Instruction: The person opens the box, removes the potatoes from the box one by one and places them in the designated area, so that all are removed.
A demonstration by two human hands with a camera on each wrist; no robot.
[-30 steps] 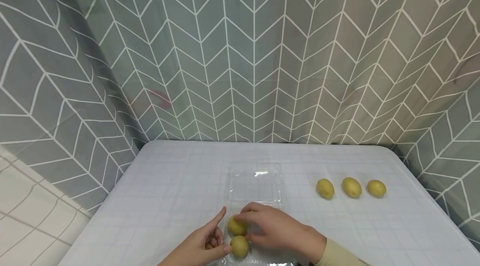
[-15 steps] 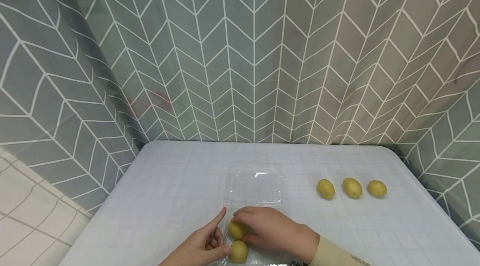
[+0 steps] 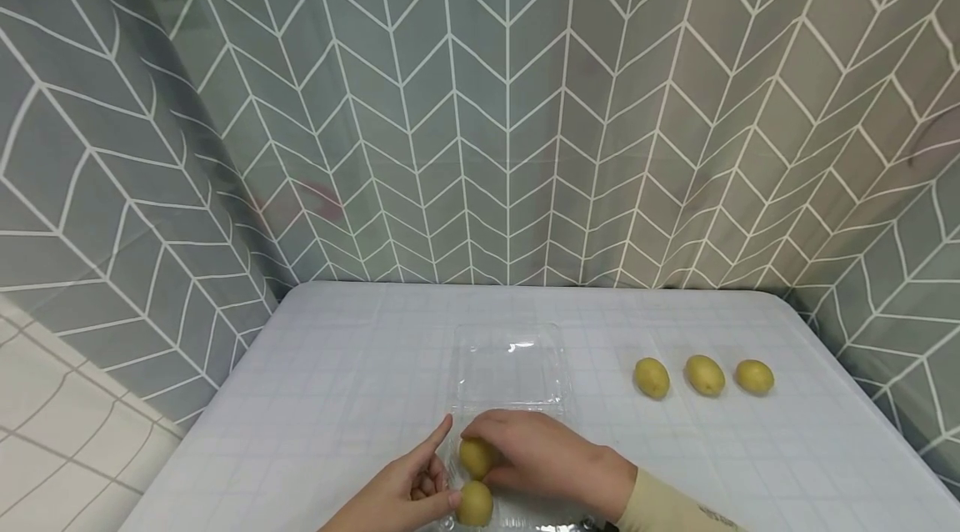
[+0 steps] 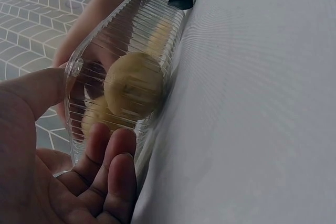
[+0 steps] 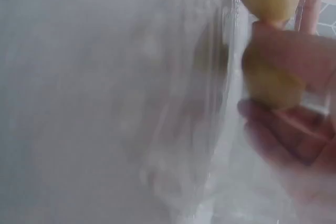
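A clear plastic clamshell box (image 3: 506, 363) lies with its lid laid back on the table. Two yellow lemons sit in its left side, one behind the other. My right hand (image 3: 543, 459) reaches over the box and grips the rear lemon (image 3: 476, 457), thumb on one side and fingers on the other. The front lemon (image 3: 475, 504) is nearest my left thumb. My left hand (image 3: 408, 486) holds the box's left wall (image 4: 84, 82), thumb at the rim and curled fingers (image 4: 121, 182) against the outside; its index finger points forward. Ridged plastic partly veils both lemons in the left wrist view.
Three more lemons stand in a row on the right side of the table: one on the left (image 3: 652, 378), one in the middle (image 3: 704, 375) and one on the right (image 3: 753, 377). A patterned grey curtain (image 3: 510, 140) hangs behind the white-covered table (image 3: 337, 365).
My right hand has settled lower around the rear lemon, its fingers closing on the far side. The front lemon has shifted slightly toward me. My left hand stays in place.
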